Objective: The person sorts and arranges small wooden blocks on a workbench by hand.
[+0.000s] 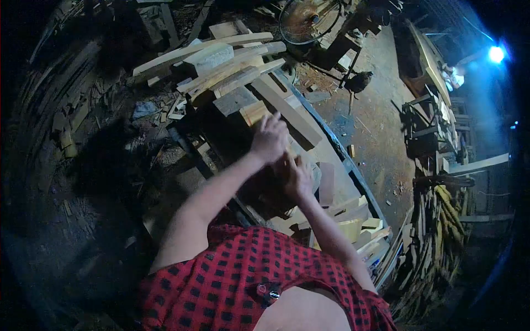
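Note:
My left hand [270, 139] is curled at the near end of a yellowish wood block [254, 112] with a reddish line on it. Just below and to the right, my right hand [300, 179] has its fingers bent around something brownish. Shadow and my own fingers hide what lies between the two hands, so I cannot make it out. A long grey-brown board [287, 113] runs along the right of my left hand. Close to my right hand stands a short dark board [326, 185] on the bench [338, 149].
Curved and straight timber pieces [215, 55] are stacked at the bench's far end. Pale offcuts [353, 220] lie at its near right. A wheel [310, 21] stands on the floor beyond. At right are stacked sticks [436, 243] and a bright lamp [496, 54].

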Demonstrator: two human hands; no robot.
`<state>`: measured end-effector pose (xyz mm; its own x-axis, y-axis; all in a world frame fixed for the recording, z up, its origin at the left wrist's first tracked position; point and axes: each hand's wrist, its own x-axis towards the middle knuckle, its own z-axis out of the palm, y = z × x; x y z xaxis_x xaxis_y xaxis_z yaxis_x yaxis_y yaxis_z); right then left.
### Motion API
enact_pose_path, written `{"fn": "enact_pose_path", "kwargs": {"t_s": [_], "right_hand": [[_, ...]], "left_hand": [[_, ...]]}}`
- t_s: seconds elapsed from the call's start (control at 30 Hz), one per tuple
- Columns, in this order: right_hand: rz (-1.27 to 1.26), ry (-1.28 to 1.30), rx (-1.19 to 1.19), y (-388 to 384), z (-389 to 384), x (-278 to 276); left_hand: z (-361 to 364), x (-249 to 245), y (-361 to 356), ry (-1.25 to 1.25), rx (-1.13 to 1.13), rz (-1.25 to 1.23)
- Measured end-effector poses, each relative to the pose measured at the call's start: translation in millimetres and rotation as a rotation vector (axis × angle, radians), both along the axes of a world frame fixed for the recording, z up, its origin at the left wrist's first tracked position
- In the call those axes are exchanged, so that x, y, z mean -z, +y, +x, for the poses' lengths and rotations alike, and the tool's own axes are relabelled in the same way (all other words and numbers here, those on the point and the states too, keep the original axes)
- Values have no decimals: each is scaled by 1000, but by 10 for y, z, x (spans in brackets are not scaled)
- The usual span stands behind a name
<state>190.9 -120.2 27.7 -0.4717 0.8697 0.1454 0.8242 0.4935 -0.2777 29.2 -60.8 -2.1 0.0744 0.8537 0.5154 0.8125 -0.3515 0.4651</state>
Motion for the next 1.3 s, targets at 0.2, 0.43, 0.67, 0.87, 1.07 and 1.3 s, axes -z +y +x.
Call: {"fn": "enact_pose_path", "kwargs": {"t_s": [0.2, 0.43, 0.67, 0.87, 1.07, 1.3], "right_hand": [[-6, -6, 19, -610, 472, -63], [56, -52, -14, -70, -36, -5], [73, -37, -16, 1029, -1069, 48], [41, -61, -19, 907, -947, 42], [-14, -19, -55, -42, -29, 42], [-71, 12, -17, -571, 475, -98]], "left_hand": [[484, -160, -638, -34, 58, -86], [-44, 5, -118, -27, 7, 36], [-1085, -13, 946, 25, -65, 9], [-955, -58, 777, 74, -102, -12], [-102, 41, -136, 47, -87, -35], [427, -142, -685, 7, 15, -88]]}}
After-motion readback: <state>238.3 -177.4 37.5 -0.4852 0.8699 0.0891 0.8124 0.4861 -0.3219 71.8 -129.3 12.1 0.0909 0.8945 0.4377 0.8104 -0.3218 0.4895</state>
